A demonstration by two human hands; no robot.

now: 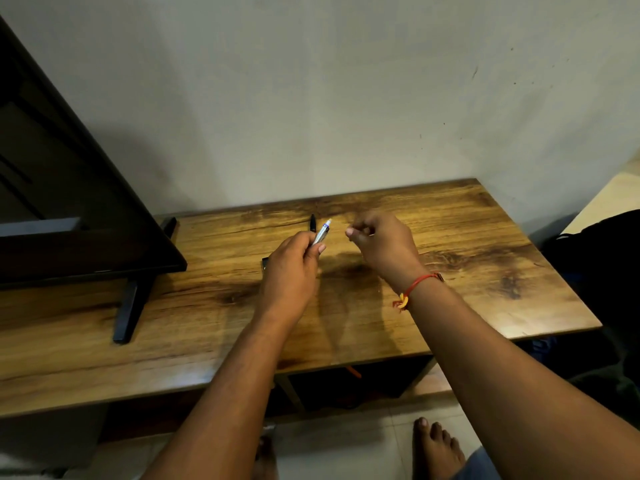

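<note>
My left hand (292, 268) grips a silver pen barrel (322, 232) with a blue and white end that points up and away over the wooden table (467, 244). A black pen part (313, 223) sticks up just behind my left fingers; whether that hand also holds it I cannot tell. My right hand (381, 242) hovers a little to the right, fingers curled, thumb and fingertips pinched together; whatever is between them is too small to make out. A red thread bracelet (414, 289) circles my right wrist. A small dark object (265, 263) peeks out on the table beside my left hand.
A black flat screen (69, 188) on dark feet (131, 306) stands at the table's left end. A pale wall (311, 98) runs behind the table. A dark bag (602, 258) sits off the right edge. My bare feet (438, 448) are on the tiled floor below.
</note>
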